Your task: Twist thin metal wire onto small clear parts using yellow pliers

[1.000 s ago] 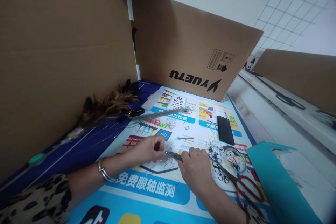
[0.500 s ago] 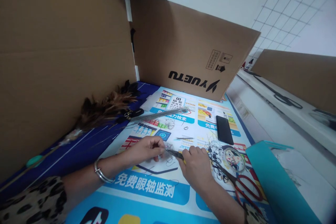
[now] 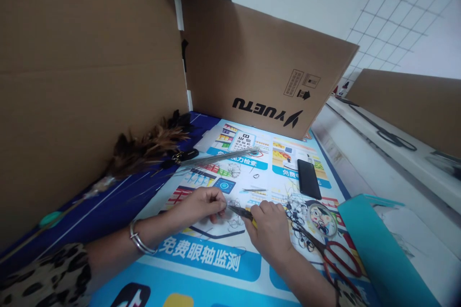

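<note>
In the head view, the person's left hand (image 3: 201,204) rests on a bright poster (image 3: 201,255) that lies flat on the tabletop (image 3: 108,206), about midway between the left and right edges. Its grip is narrow. The thumb and fingers pinch a small wire (image 3: 225,206), which is too thin to see well. A silver bracelet (image 3: 139,242) sits on that wrist.

The right hand (image 3: 268,229) is just beside the left one, a bit closer to the right edge. Its grip is closed around the pliers (image 3: 240,212), which have a yellow handle. The thin tip of the pliers points left and meets the small wire at the left fingertips.

More bent wire loops (image 3: 235,223) lie on the poster right under the two hands. A heap of little rings (image 3: 298,230) lies just right of the right hand. The red-handled scissors (image 3: 338,258) lie past the rings, near the right edge. A teal folder (image 3: 378,249) stands at that edge.

Farther back, a black phone (image 3: 307,178) lies flat on the poster. A bundle of long straight wires (image 3: 219,156) lies toward the far edge. A brown feather duster (image 3: 144,148) lies along the left edge on the blue cloth. Brown cardboard walls (image 3: 266,67) stand up along the left and far edges.
</note>
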Demonstrator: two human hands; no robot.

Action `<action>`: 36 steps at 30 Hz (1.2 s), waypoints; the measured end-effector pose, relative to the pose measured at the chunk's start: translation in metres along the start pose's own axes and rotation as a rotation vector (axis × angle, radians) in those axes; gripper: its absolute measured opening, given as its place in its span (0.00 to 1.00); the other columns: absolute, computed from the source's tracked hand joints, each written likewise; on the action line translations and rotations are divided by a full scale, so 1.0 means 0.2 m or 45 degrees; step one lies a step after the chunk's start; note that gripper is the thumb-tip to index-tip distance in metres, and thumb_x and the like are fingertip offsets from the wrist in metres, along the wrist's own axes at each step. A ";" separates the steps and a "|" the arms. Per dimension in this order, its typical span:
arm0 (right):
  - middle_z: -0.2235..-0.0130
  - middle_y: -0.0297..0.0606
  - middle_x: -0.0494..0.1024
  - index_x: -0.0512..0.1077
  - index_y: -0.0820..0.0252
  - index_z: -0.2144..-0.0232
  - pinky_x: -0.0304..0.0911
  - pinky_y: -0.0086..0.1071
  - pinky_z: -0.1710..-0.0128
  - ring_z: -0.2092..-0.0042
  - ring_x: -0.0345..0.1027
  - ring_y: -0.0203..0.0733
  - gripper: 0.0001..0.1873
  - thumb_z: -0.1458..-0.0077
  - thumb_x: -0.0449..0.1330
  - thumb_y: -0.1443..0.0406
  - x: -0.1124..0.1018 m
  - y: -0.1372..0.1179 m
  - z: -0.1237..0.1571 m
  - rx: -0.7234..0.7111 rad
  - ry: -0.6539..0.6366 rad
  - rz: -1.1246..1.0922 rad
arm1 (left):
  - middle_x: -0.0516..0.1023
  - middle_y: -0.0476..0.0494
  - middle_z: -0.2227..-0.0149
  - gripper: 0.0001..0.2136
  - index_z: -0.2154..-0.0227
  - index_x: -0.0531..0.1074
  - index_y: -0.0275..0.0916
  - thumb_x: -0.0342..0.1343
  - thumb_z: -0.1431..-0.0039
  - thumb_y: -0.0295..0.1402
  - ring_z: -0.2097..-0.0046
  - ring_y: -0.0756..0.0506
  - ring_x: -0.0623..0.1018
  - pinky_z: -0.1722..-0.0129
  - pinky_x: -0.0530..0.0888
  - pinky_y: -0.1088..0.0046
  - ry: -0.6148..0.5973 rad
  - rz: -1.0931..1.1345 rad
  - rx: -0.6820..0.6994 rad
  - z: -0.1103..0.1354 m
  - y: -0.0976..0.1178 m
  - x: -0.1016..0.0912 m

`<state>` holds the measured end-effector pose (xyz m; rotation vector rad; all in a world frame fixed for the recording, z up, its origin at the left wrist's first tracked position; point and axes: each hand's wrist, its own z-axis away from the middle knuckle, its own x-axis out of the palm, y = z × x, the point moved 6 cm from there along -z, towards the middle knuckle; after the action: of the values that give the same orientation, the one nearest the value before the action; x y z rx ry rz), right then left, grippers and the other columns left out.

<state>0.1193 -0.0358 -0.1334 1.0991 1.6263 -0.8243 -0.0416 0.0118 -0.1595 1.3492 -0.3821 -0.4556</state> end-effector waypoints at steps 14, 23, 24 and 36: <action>0.70 0.38 0.65 0.66 0.58 0.71 0.43 0.36 0.65 0.65 0.55 0.43 0.10 0.47 0.55 0.58 -0.02 -0.01 0.00 -0.020 0.026 0.036 | 0.76 0.46 0.75 0.10 0.76 0.67 0.34 0.53 0.48 0.38 0.77 0.52 0.73 0.77 0.68 0.79 0.026 0.079 -0.031 0.01 -0.01 0.01; 0.70 0.38 0.65 0.66 0.58 0.71 0.44 0.35 0.65 0.66 0.55 0.42 0.10 0.48 0.55 0.58 -0.02 -0.01 0.00 -0.025 0.036 0.054 | 0.78 0.44 0.74 0.12 0.74 0.67 0.34 0.53 0.48 0.41 0.77 0.51 0.74 0.78 0.66 0.79 0.043 -0.015 -0.059 0.00 -0.03 0.01; 0.70 0.38 0.65 0.66 0.58 0.71 0.44 0.35 0.65 0.66 0.55 0.42 0.10 0.48 0.55 0.58 -0.02 -0.01 0.00 -0.025 0.034 0.058 | 0.78 0.44 0.73 0.12 0.74 0.67 0.34 0.53 0.48 0.41 0.77 0.50 0.74 0.78 0.66 0.78 0.044 -0.016 -0.058 0.00 -0.03 0.01; 0.70 0.38 0.66 0.66 0.58 0.71 0.44 0.35 0.66 0.66 0.56 0.42 0.09 0.48 0.56 0.58 -0.01 -0.01 0.00 -0.024 0.023 0.059 | 0.77 0.44 0.74 0.12 0.74 0.66 0.34 0.52 0.48 0.40 0.77 0.51 0.73 0.78 0.66 0.78 0.058 -0.085 -0.031 0.00 -0.04 0.01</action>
<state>0.1168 -0.0370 -0.1307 1.1296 1.6144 -0.7701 -0.0410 0.0099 -0.1667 1.3490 -0.2938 -0.4823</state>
